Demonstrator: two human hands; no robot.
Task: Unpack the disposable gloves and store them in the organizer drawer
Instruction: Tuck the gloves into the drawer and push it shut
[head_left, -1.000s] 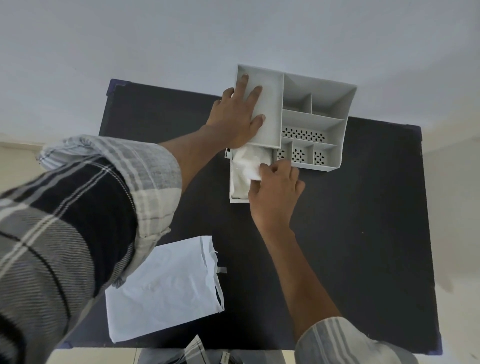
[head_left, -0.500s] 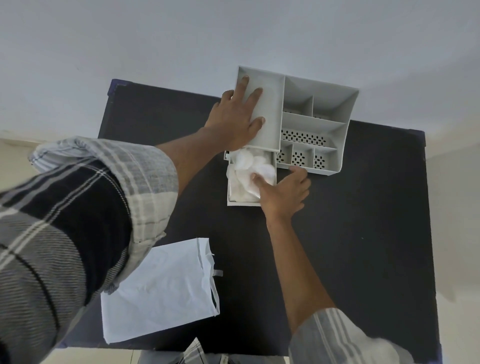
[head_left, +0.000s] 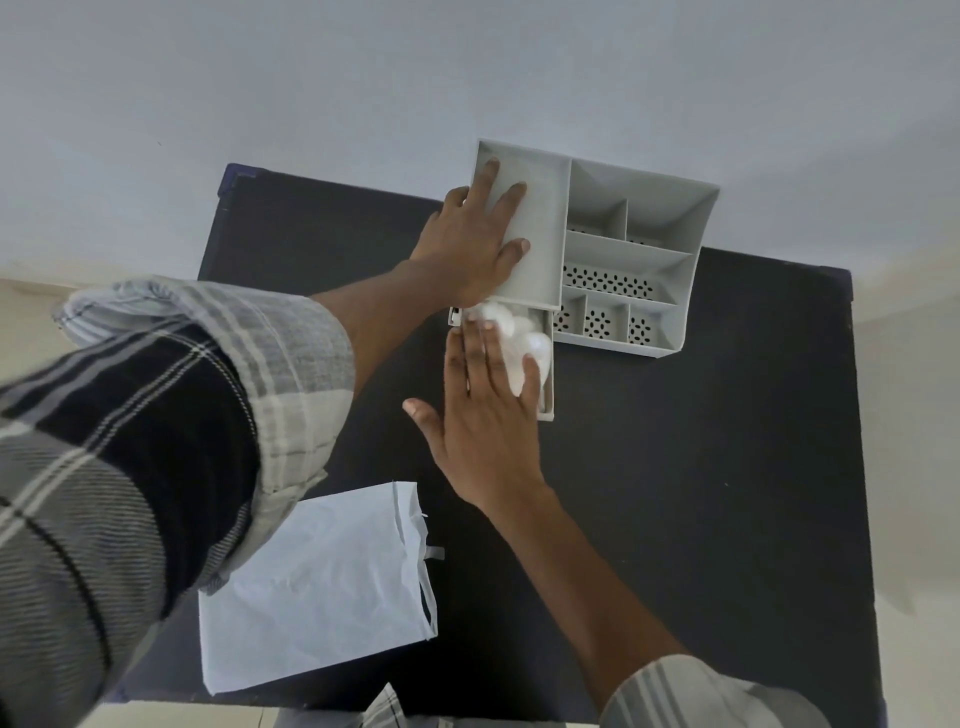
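A grey plastic organizer (head_left: 644, 260) stands at the far side of the black table (head_left: 701, 493). Its drawer (head_left: 548, 395) is pulled out toward me at the organizer's left front. Crumpled translucent white gloves (head_left: 524, 343) fill the drawer. My left hand (head_left: 475, 244) lies flat, fingers spread, on the organizer's left top panel. My right hand (head_left: 485, 421) lies flat with fingers straight over the gloves, covering the drawer's left part. An empty white bag (head_left: 317, 587) lies flat near the table's front left.
A pale wall rises right behind the table's far edge. The organizer's right side has several open compartments (head_left: 618, 280) with perforated floors. My checked sleeve (head_left: 130, 441) fills the lower left of the view.
My right hand has opened from a pinch on the gloves and now lies flat on them in the drawer. The left hand stays on the organizer's top.
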